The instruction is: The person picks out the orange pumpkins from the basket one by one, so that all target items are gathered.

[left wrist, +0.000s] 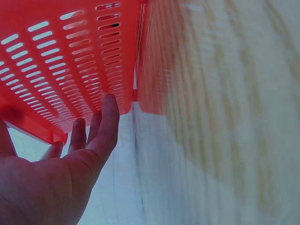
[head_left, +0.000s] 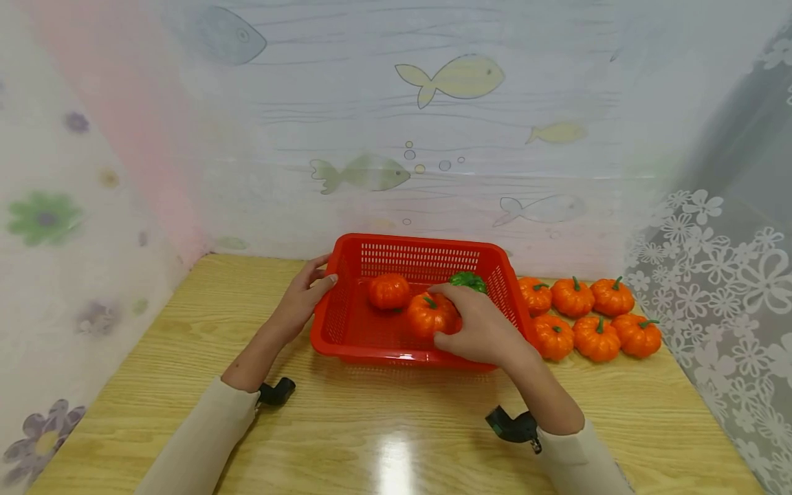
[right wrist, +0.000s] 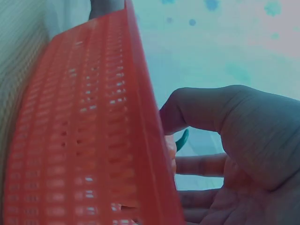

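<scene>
A red perforated plastic basket [head_left: 359,352] stands on the table in front of me. My left hand [head_left: 298,302] holds its left rim, thumb over the edge and fingers along the outer wall, as the left wrist view also shows. My right hand [head_left: 482,328] reaches over the front right part of the basket and grips an orange pumpkin [head_left: 425,320] with a green stem between thumb and fingers. Another orange pumpkin [head_left: 388,291] lies inside, to the left. Behind the right hand, a glossy green ribbed vegetable [head_left: 468,280] is partly hidden. In the right wrist view, the basket wall covers most of the gripped pumpkin.
Several orange pumpkins [head_left: 597,338] sit in two rows on the wooden table [head_left: 346,440], close to the basket's right side. A fish-patterned curtain [head_left: 371,206] hangs along the table's back edge. Flower-patterned sheets border the left and right sides.
</scene>
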Demonstrator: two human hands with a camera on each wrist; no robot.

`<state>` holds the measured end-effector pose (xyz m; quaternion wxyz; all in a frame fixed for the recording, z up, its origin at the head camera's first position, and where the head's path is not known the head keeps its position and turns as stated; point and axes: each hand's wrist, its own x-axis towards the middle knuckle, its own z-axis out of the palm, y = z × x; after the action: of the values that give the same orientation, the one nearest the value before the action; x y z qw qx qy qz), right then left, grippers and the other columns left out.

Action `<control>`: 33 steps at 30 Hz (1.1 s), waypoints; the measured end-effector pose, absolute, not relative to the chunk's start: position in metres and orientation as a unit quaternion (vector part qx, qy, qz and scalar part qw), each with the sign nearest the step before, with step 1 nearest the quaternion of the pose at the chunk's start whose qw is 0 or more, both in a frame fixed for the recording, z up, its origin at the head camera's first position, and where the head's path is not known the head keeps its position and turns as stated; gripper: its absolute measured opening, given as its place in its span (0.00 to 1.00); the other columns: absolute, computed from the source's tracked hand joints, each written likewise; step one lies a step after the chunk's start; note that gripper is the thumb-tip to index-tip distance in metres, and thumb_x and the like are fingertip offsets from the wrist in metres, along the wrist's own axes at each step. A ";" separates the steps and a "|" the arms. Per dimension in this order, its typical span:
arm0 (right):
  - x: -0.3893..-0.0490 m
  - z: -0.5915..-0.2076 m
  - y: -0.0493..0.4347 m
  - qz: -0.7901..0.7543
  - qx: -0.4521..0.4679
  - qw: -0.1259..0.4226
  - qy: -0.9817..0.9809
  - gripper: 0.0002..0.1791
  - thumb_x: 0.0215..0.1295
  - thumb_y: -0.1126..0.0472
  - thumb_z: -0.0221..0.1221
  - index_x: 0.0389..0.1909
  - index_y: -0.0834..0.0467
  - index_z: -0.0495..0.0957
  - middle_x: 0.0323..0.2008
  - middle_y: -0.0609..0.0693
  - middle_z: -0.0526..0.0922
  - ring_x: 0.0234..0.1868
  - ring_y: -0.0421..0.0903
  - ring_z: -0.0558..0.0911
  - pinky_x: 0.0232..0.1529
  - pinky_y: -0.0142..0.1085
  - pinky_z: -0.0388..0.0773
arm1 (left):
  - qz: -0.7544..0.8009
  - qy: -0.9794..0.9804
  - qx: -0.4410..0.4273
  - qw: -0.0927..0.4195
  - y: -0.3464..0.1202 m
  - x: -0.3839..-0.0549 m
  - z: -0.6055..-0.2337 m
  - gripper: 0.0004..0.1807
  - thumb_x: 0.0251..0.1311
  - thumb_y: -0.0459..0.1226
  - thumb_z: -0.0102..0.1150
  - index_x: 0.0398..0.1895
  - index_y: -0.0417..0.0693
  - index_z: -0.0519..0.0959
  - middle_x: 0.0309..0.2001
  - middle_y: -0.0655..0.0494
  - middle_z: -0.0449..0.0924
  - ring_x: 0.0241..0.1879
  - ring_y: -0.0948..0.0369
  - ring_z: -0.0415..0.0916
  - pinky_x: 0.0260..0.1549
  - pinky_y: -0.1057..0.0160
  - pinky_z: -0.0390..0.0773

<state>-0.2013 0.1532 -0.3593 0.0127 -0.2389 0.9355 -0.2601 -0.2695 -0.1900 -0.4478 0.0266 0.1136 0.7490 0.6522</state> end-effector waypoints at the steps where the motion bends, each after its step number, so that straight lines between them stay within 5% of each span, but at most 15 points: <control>1: -0.200 -0.358 0.156 -0.261 -0.237 0.009 0.936 0.38 0.57 0.57 0.70 0.71 0.53 0.75 0.66 0.51 0.80 0.63 0.54 0.79 0.64 0.56 0.78 | 0.652 0.749 0.114 0.026 -0.190 -0.270 -0.448 0.34 0.82 0.44 0.51 0.85 0.50 0.56 0.68 0.34 0.69 0.60 0.38 0.78 0.47 0.59 0.88; 33: -0.158 -0.341 0.226 -0.266 -0.188 -0.055 0.944 0.38 0.60 0.62 0.72 0.73 0.53 0.73 0.64 0.52 0.81 0.56 0.54 0.82 0.56 0.57 0.82 | 0.654 0.747 0.114 0.030 -0.190 -0.278 -0.452 0.34 0.82 0.45 0.52 0.85 0.50 0.56 0.68 0.35 0.69 0.61 0.38 0.77 0.48 0.57 0.88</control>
<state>-0.1582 0.2262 -0.3407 -0.0548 -0.1884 0.9439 -0.2656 -0.2780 -0.1896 -0.4524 0.0301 0.1142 0.7474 0.6538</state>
